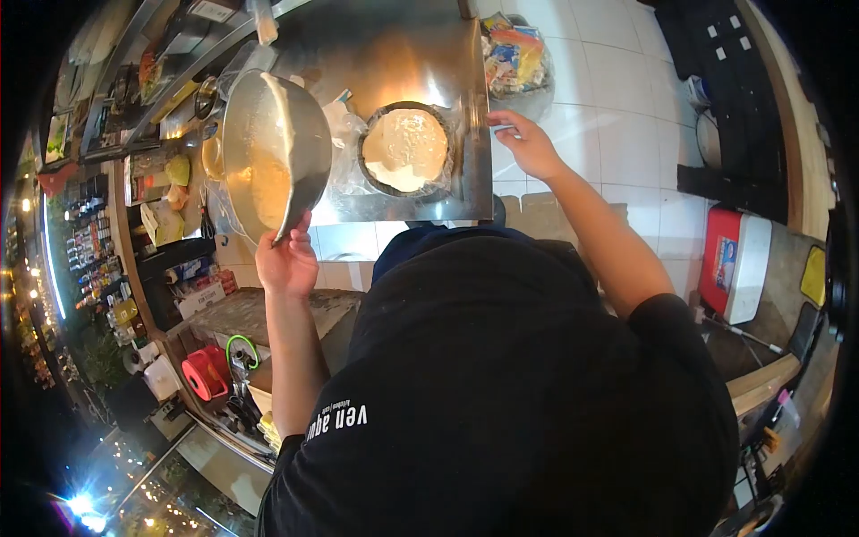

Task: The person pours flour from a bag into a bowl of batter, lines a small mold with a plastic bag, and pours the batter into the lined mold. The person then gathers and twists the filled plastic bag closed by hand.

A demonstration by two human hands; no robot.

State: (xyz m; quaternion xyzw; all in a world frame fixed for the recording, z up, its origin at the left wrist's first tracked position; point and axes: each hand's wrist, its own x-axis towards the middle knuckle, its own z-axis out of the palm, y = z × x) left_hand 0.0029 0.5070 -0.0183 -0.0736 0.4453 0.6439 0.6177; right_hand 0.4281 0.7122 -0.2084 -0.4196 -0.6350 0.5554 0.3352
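My left hand [288, 261] grips the near rim of a large metal mixing bowl [309, 148]. The bowl is tipped on its side, with pale batter [268, 183] smeared over its inside and along its rim. To its right, a round dark pan [365, 157] rests on the steel table [344, 63]. Creamy batter [407, 148] with an uneven surface fills the pan, and crinkled clear wrap or liner shows around it. Past the table's right edge is my right hand [528, 146], empty, its fingers stretched out and apart from the pan.
A clear bag of wrappers and rubbish [519, 63] stands on the tiled floor beyond the table's right edge. Shelves with kitchen goods line the left side. A red and white cooler [735, 264] is at far right. A red round object [206, 373] sits low on the left.
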